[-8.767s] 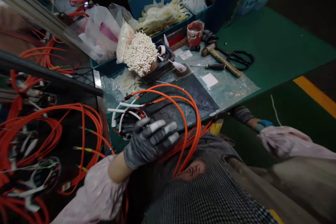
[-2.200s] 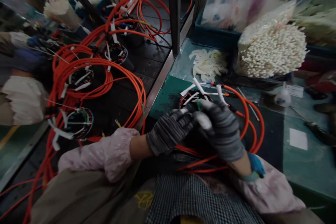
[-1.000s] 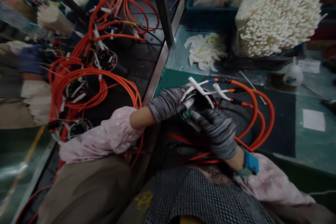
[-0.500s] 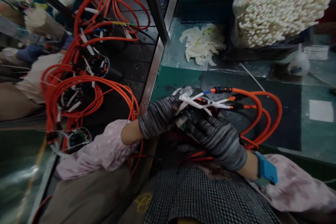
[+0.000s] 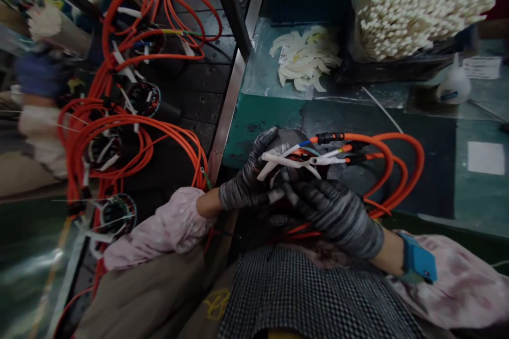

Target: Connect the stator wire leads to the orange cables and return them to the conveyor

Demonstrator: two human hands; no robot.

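In front of me, at the table's edge, is a motor stator [image 5: 293,139], a dark round body with windings partly showing at its top. White insulating sleeves [image 5: 287,161] cross over it, and thick orange cables [image 5: 418,164] loop away to the right from black-wrapped joints. My left hand [image 5: 243,184], in a grey striped knit glove, is wrapped round the stator's left side. Gloved the same way, my right hand [image 5: 338,214] has its fingers bent against the near side of the stator. Its fingertips are partly hidden below the sleeves.
Several stators with orange cable coils [image 5: 139,116] stand on a dark slatted conveyor to the left. A co-worker's gloved hand [image 5: 40,75] is beyond it. On the table are pale curved strips [image 5: 306,58], a bag of white sticks [image 5: 421,10], a small white bottle [image 5: 454,87] and a blue bin [image 5: 310,2].
My left hand has shifted from lying over the stator's top to round its left side, uncovering the grey body. My right hand stays at the near side. The co-worker's hand has moved.
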